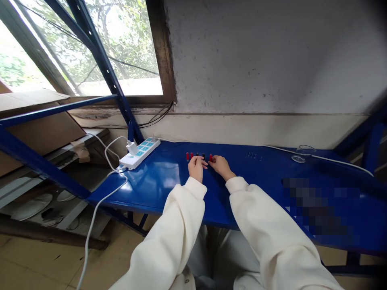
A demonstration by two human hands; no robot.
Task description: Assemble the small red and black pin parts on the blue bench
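Small upright cylinders stand in a row near the back of the blue table (pixel 157 193); their exact kind is too small to tell. At the left end are two red cylinders (pixel 189 156), followed by a black cylinder (pixel 203 156) and another black one partly covered by my left hand (pixel 196 168). That hand hovers just in front of the row, fingers stretched to the right and somewhat apart. My right hand (pixel 221 166) has thumb and fingertips closed on a red cylinder (pixel 211 157) at the row's right end.
On the left lies a white power strip (pixel 140 153) with a plug and a trailing white cable (pixel 95 213). Several small clear pieces (pixel 253 156) lie right of my hands. Farther right is a clear glass-like container (pixel 299 158). A blue metal frame (pixel 111 76) rises at left.
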